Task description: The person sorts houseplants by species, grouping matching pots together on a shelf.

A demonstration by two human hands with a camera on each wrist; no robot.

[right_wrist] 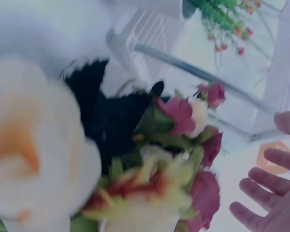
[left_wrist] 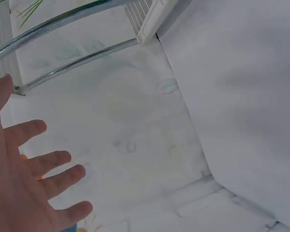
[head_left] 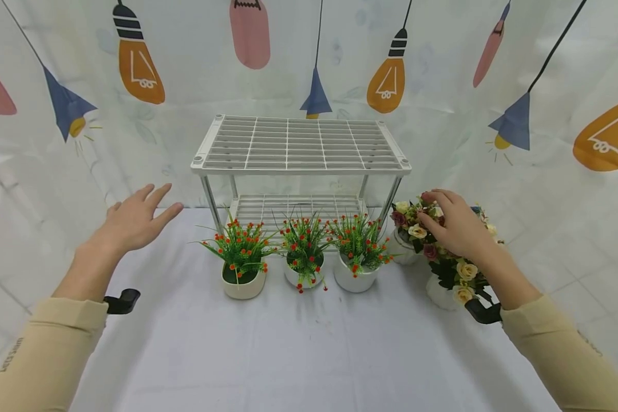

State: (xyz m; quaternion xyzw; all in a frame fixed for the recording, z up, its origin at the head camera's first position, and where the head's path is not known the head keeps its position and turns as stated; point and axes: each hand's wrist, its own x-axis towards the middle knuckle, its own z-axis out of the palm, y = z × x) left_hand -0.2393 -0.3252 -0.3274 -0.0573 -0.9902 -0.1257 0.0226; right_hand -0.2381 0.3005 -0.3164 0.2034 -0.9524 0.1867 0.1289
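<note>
My left hand (head_left: 139, 220) hovers left of the white two-tier rack (head_left: 301, 146), its fingers spread and holding nothing. My right hand (head_left: 455, 226) is above the rose pots at the right, overlapping their blooms in the head view; its fingers (right_wrist: 266, 179) are extended and apart. Beneath it are a pot of cream and dark-pink roses (head_left: 417, 230) and a nearer pot of cream roses (head_left: 466, 272). Three white pots of grassy plants with small red flowers, the left (head_left: 244, 283), middle (head_left: 305, 269) and right (head_left: 356, 274), stand in a row before the rack.
A white cloth covers the table (head_left: 268, 355). Behind the rack hangs a pale curtain (head_left: 298, 51) printed with bulbs and lamps. The rack's metal legs (head_left: 211, 200) rise close behind the outer grassy pots. A black strap piece shows at each wrist.
</note>
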